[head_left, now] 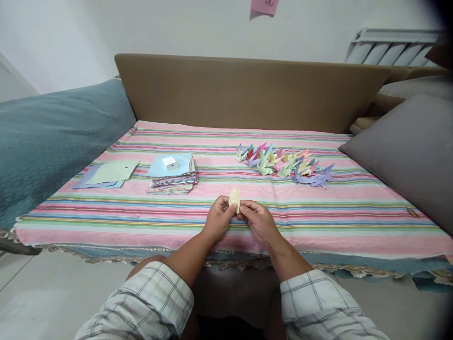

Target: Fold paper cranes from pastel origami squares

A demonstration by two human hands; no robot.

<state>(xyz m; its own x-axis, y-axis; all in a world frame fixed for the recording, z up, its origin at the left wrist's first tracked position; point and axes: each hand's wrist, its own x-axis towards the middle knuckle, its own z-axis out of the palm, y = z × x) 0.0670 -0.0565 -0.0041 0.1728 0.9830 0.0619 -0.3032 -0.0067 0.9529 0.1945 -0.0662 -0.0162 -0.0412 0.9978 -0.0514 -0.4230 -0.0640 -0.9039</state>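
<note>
A small piece of folded pale yellow paper [234, 198], narrow and pointed at the top, is held upright between both hands. My left hand [218, 218] pinches it from the left, thumb across its front. From the other side, my right hand [260, 219] grips its lower right edge between thumb and fingers. Beyond the hands, to the right, lies a group of folded paper cranes [278, 163] in many colours. To the left stands a stack of coloured paper squares [171, 184] with a small white block [170, 163] on top.
A few loose sheets, green and purple-blue [113, 172], lie at the far left. The striped cloth [212, 141] covers the seat. A brown backrest [247, 92] rises behind, a blue armrest [63, 132] bounds the left, and a grey cushion [410, 141] the right.
</note>
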